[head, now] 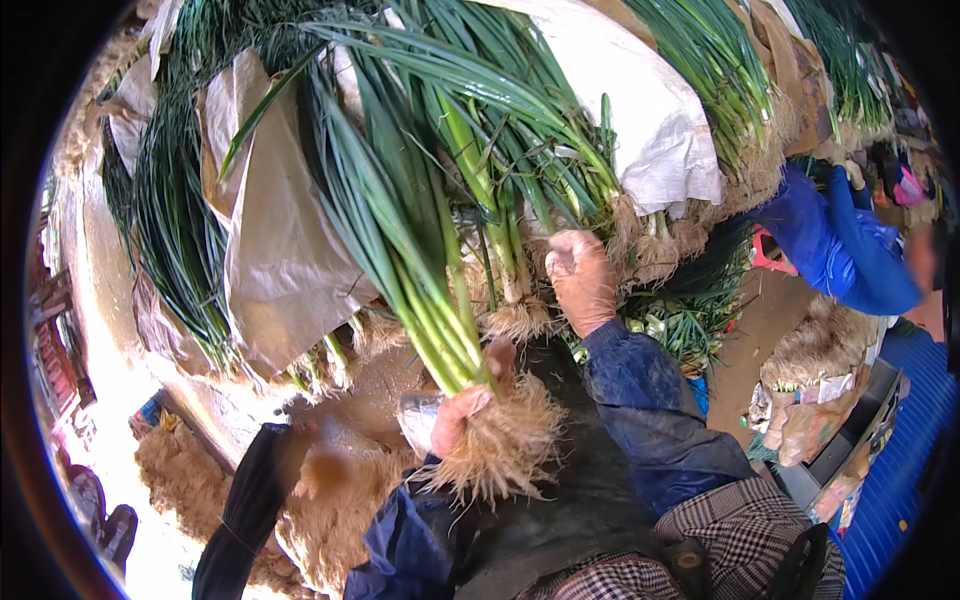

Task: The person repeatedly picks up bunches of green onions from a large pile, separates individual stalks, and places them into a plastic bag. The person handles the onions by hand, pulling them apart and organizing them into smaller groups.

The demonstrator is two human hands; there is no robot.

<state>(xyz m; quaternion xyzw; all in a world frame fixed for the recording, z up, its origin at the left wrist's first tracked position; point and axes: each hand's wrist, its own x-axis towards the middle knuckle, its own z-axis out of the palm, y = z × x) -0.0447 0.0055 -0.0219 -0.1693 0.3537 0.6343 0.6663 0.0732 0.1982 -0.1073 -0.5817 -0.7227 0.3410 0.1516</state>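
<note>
My left hand [454, 424] is wrapped around the lower stalks of a bunch of green onions [427, 322]. Long leaves spread up and away from it, and its pale, tangled roots [510, 442] hang over my dark apron [585, 450]. My right hand [581, 277] has curled fingers and is beside the base of another green onion bunch [506, 255]. Whether anything lies inside those fingers is hidden. More green onions [592, 172] lie on the pile just beyond, their root ends towards me.
White woven sacking [630, 97] and a beige sheet [277, 232] cover parts of the pile. At right, a person in blue clothing [847, 232] works near a root-topped bundle [817, 352] by a grey crate [847, 442]. A black wrapped object [244, 510] stands at lower left.
</note>
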